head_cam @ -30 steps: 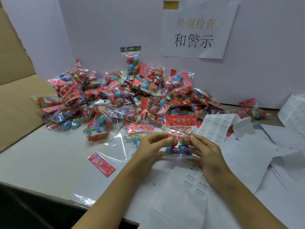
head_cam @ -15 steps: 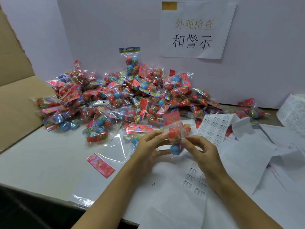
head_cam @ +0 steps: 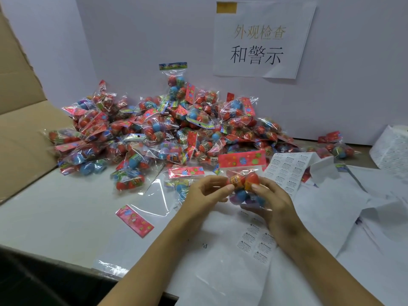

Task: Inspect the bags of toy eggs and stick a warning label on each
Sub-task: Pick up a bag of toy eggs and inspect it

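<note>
A clear bag of toy eggs (head_cam: 242, 180) with a red card header is held upright above the table, header facing me. My left hand (head_cam: 205, 195) pinches its left side and my right hand (head_cam: 271, 199) grips its right side and bottom. Red, orange and blue eggs show through the plastic. A sheet of small warning labels (head_cam: 256, 241) lies on the table just below my right hand. A second label sheet (head_cam: 287, 171) lies behind the bag. A big pile of egg bags (head_cam: 159, 133) sits against the back wall.
A loose red header card (head_cam: 134, 220) and an empty clear bag (head_cam: 154, 195) lie left of my hands. White backing papers (head_cam: 364, 217) cover the table's right side. A cardboard flap (head_cam: 22, 138) stands at the left. A paper sign (head_cam: 262, 38) hangs on the wall.
The bag was turned in my hands: edge-on half a second ago, it now shows its wide red header to me. Both hands stayed on it.
</note>
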The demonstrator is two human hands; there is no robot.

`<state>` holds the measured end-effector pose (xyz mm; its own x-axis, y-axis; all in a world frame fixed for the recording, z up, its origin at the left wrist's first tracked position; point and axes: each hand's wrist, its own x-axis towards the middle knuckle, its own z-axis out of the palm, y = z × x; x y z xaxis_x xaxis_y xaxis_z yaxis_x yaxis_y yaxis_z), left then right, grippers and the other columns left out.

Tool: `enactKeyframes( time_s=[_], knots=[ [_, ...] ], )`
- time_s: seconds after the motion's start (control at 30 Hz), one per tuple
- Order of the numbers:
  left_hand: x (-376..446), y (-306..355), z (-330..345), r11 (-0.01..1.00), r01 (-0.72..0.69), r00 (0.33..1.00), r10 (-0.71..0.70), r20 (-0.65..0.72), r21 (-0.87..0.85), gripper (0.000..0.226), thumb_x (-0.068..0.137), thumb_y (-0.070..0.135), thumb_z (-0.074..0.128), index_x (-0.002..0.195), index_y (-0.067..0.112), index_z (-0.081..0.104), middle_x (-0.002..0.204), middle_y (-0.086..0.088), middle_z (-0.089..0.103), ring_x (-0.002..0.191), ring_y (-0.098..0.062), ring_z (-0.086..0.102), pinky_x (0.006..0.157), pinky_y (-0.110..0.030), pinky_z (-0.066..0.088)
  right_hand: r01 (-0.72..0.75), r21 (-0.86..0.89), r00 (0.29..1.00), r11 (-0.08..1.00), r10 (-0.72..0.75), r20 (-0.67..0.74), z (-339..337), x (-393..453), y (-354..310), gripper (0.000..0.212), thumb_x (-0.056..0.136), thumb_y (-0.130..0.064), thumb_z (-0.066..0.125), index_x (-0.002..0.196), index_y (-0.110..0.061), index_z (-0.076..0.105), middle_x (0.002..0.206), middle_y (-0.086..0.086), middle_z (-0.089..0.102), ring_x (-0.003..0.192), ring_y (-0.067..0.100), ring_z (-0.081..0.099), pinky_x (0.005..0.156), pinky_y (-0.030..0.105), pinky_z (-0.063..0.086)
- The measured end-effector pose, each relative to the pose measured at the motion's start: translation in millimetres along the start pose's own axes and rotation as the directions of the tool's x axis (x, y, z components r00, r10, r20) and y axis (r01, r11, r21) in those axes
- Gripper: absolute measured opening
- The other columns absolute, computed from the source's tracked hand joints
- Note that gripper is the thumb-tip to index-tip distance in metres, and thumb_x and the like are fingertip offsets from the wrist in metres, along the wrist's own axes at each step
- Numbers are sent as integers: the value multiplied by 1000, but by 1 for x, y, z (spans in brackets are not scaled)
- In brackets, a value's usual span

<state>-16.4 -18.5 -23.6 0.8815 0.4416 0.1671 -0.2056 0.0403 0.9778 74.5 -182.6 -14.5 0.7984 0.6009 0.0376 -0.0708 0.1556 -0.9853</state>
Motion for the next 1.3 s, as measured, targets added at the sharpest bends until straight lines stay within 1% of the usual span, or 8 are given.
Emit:
enactKeyframes(
  time_s=[0.1,0.23,0.4,0.5,0.6,0.83,0.93,1.3],
  knots=[
    [-3,2,1,998,20,994,-28,108,67,28,77,48,84,100,35,77,100,-1,79,93,-15,75,72,-26,58,-12,79,999,997,15,-32,-1,1,0,34,79,-32,76,108,-14,72,103,19,75,97,40,73,89,51,59],
    [-4,6,-1,995,73,984,-82,155,63,45,72,48,89,114,43,71,104,-1,77,100,-24,74,79,-36,61,-26,159,998,987,35,-49,-1,1,-3,37,77,-36,70,105,-11,71,100,19,75,88,27,74,74,40,62],
    [-4,1,-1,992,124,975,-120,185,-9,60,74,24,90,122,49,64,103,-10,75,94,-32,76,83,-41,63,-3,139,1000,990,2,3,1,1,-4,29,81,-42,70,104,-24,75,101,12,76,93,24,75,72,33,61],
    [-4,0,0,995,59,989,-47,139,-83,56,79,11,85,124,38,64,94,-12,75,87,-30,74,79,-38,61,14,41,999,999,-16,45,1,0,-4,42,74,-53,83,111,-35,74,107,5,76,99,22,73,75,32,61],
    [-4,2,-3,995,4,995,5,98,-97,53,82,3,82,128,21,61,84,-8,73,81,-26,72,77,-35,60,18,-43,996,999,-14,87,0,0,0,64,68,-37,92,126,-39,66,102,5,76,89,24,75,73,32,60],
    [-1,0,-4,999,31,993,-29,117,-17,32,85,-18,68,112,-3,65,84,-9,74,70,-19,70,69,-28,58,31,-39,998,999,-29,56,1,1,3,64,64,-11,85,124,-18,63,88,13,77,69,25,72,66,30,59],
    [-1,0,-5,999,35,988,-34,148,-2,22,88,-12,69,107,-1,69,86,-6,75,78,-20,72,73,-28,58,9,-78,999,997,-5,53,0,2,3,71,58,-18,88,124,-16,61,90,14,77,71,26,73,66,29,59],
    [-4,9,-5,987,127,979,-108,170,-101,25,85,-12,72,109,-6,70,89,-20,77,80,-28,76,74,-31,61,-165,-99,969,981,180,170,-7,5,0,38,59,-36,89,79,-5,79,56,5,54,47,14,48,44,22,38]
  ],
)
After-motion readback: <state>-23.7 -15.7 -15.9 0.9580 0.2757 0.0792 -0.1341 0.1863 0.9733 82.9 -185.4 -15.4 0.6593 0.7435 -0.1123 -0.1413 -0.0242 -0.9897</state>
